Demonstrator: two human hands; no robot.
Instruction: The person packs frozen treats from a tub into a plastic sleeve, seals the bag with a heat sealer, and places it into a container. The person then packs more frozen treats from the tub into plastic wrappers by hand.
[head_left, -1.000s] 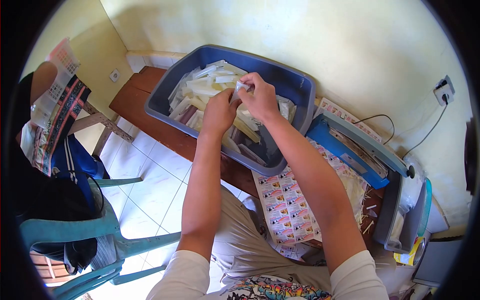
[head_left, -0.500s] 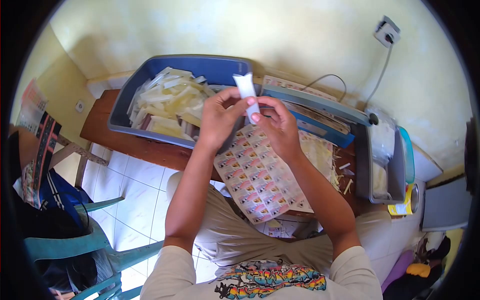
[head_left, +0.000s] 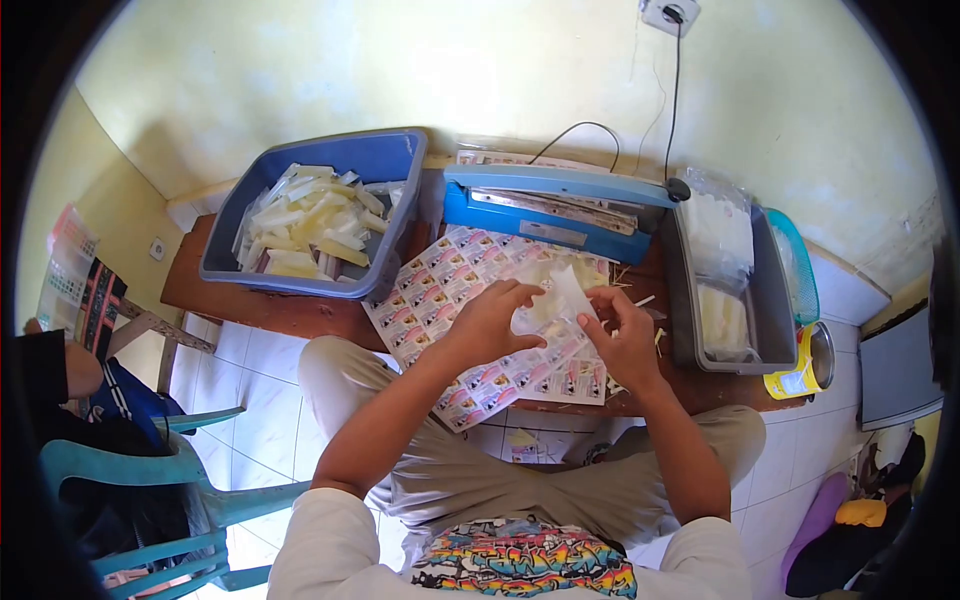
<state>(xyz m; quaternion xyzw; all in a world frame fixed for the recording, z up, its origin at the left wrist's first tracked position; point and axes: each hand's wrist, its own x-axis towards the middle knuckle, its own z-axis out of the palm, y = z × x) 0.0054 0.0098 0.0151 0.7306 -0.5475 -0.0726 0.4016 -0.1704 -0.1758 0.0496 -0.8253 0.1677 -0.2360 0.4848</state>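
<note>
A small whitish translucent plastic pouch (head_left: 571, 294) sits between my hands, over a sheet of printed labels (head_left: 432, 290). My right hand (head_left: 628, 338) pinches the pouch's right edge between thumb and fingers. To the left, my left hand (head_left: 492, 326) is open, with the thumb apart from the curved fingers and the fingertips close to the pouch's left side. Whether those fingertips touch it, I cannot tell. Behind the sheet stands a blue impulse sealer (head_left: 545, 222) with its long light-blue arm.
A blue tub (head_left: 375, 285) of pale yellow filled plastic pouches stands on the left of the wooden bench (head_left: 290, 312). On the right are a grey bin (head_left: 683, 320) with plastic packets, a teal basket (head_left: 793, 262) and a yellow tin (head_left: 793, 384). Scraps lie near the sheet.
My hands have come down from beside the tub to above the label sheet. The left hand has let go of the white pouch it held with the right. The view has shifted rightward.
</note>
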